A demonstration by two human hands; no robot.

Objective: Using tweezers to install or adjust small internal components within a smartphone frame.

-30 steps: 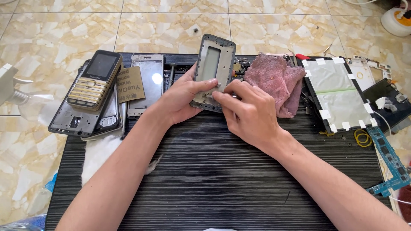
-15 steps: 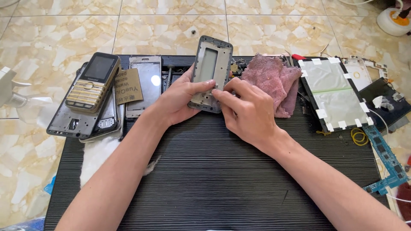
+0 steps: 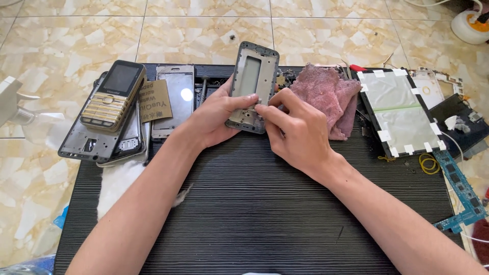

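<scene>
Black ribbed surface (image 3: 265, 203) over tiled floor: grey phone frame (image 3: 253, 86) (tilted up), left hand (image 3: 216, 119) fingers clasping its side, right hand (image 3: 298, 132) fingers pinching its lower edge; pink cloth (image 3: 331, 97) beside.

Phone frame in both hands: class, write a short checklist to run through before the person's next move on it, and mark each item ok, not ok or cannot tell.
1. Left hand grips the phone frame from the side: ok.
2. Right hand fingertips rest on the frame's lower edge: ok.
3. Frame lifted above the black ribbed mat: ok.
4. Pink cloth lies apart from the frame: ok.
5. Keypad phone sits steady on the stacked parts: cannot tell.
6. Small loose parts under the frame: cannot tell.
</scene>
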